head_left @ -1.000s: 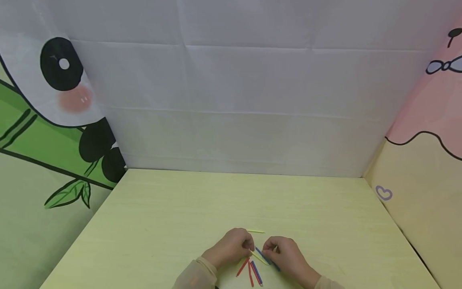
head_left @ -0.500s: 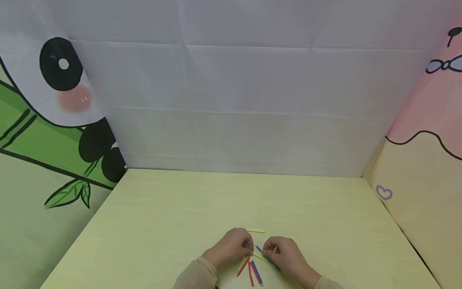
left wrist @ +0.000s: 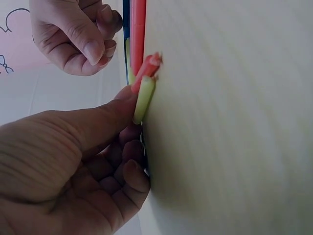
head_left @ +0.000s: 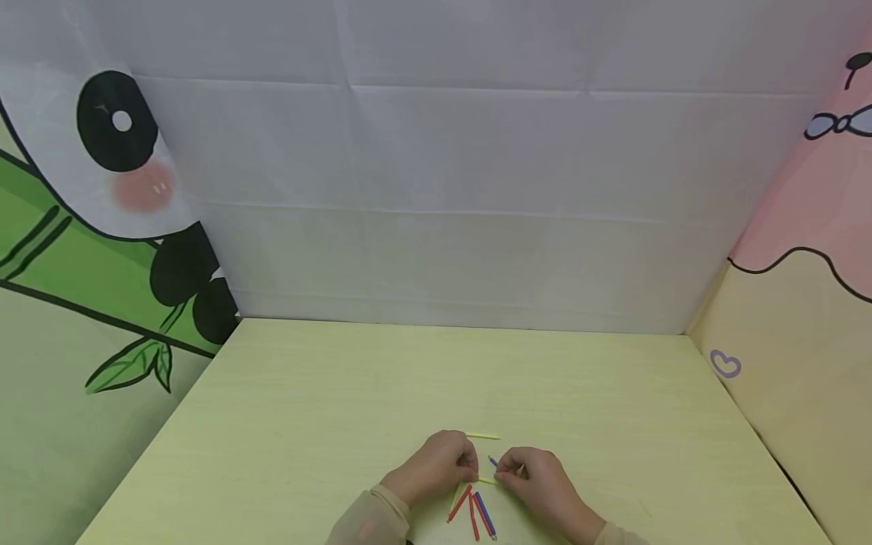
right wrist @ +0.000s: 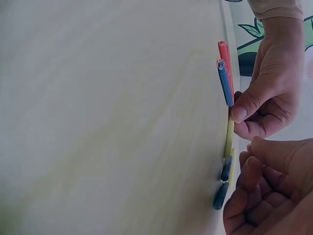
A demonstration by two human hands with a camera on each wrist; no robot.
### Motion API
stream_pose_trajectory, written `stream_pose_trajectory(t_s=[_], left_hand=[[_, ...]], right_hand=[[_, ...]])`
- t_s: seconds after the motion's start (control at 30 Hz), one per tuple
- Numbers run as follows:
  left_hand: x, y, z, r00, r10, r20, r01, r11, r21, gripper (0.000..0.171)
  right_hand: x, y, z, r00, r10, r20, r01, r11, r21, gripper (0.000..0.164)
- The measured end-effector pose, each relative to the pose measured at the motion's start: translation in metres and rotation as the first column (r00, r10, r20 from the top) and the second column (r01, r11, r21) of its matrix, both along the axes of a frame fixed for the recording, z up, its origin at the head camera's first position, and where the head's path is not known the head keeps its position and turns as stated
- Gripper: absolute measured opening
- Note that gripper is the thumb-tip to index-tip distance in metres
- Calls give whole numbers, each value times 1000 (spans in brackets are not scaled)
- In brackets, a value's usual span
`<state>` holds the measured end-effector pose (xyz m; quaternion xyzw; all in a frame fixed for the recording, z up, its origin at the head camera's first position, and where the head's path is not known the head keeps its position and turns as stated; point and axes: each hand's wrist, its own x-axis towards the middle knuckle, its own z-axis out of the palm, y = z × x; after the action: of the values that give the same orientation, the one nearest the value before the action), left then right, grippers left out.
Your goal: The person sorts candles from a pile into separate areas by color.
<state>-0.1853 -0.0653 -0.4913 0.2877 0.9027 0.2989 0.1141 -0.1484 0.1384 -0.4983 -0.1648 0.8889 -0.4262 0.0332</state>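
Short, thin coloured sticks lie on the pale table in front of me. My left hand [head_left: 446, 463] pinches the left end of a yellow stick [head_left: 487, 481] between thumb and fingertips. The right wrist view shows that yellow stick [right wrist: 230, 132] running from the left fingertips toward two blue sticks [right wrist: 221, 196]. My right hand [head_left: 538, 478] is at the yellow stick's other end, fingers curled around a blue stick [head_left: 493, 460] whose tip pokes out beyond them; the rest is hidden. In the left wrist view, red sticks [left wrist: 139, 34] overlap a yellow stick [left wrist: 144, 100] near the left thumb.
Nearer me, several red sticks [head_left: 459, 505] fan out, with a blue stick [head_left: 485, 515] alongside and a yellow stick [head_left: 456, 496] partly behind the left hand. Another yellow stick [head_left: 484, 436] lies beyond the hands. A white sheet [head_left: 436, 189] rises behind the table [head_left: 306, 416].
The pinched yellow stick has swung from slanting to nearly level. The blue stick by the right fingers has shifted away from me, and its near end no longer shows. Both hands stay almost in place.
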Motion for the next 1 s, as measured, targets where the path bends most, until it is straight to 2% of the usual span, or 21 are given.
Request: stream_pose_trajectory(t_s=[0.8, 1.0], left_hand=[[-1, -4, 0, 1000, 28, -8, -28, 1000, -7, 14], [-4, -6, 1, 999, 30, -12, -30, 999, 22, 14]], right_hand=[[4, -2, 2, 1000, -18, 2, 18, 1000, -2, 11], [3, -2, 2, 1000, -14, 3, 14, 1000, -8, 11]])
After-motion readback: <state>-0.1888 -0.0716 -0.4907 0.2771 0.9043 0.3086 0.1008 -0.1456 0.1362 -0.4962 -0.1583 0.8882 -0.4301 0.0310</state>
